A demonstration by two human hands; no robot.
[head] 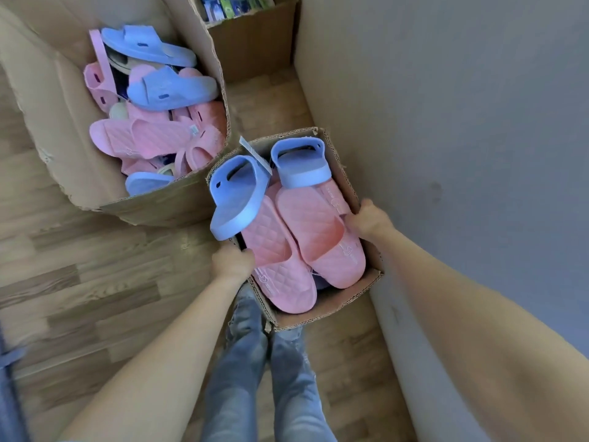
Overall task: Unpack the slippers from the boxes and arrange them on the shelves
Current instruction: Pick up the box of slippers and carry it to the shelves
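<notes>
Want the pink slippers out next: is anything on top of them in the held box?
Yes: two blue slippers lie over the pink slippers' far ends in the box; near ends are bare.

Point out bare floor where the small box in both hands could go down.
Widest bare floor lies left of the legs, this side of the big box. A narrower strip runs between big box, far box and wall. Both slipper boxes are packed; left hand and right hand grip the small box.
</notes>
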